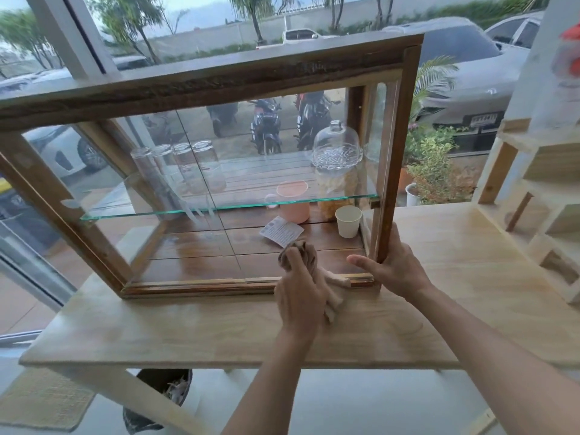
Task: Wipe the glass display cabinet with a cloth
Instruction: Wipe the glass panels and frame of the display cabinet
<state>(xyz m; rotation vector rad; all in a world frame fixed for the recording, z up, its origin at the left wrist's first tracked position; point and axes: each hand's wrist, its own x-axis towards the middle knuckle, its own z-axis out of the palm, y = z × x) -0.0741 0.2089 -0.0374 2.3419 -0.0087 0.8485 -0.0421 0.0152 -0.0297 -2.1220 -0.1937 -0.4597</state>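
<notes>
Glass display cabinet [201, 86], wooden-framed, is set on a pale wooden counter [157, 324] before a window.

Left grip [301, 296] – fingers are curled round a bunched beige cloth [314, 255], which is held at the cabinet's lower front rail, right of centre. A tail of the cloth is draped over the rail onto the counter. Whether the cloth is pressed on a pane or reaches inside cannot be told.

Right grip [395, 268] – closed round the foot of the cabinet's right front post, thumb extended to the left along the front.

Contents as seen through the glass: four clear tumblers [188, 164] are stood upside down in a row on the glass shelf [219, 208], left of centre. A glass dome [336, 142] on a dish is seated on a jar [335, 189] at the right. A pink mug [293, 199], a paper cup [348, 221] and a printed card [281, 230] are placed on the wooden floor, well apart from the tumblers.

A dark bin [163, 390] is seen beneath the counter.
</notes>
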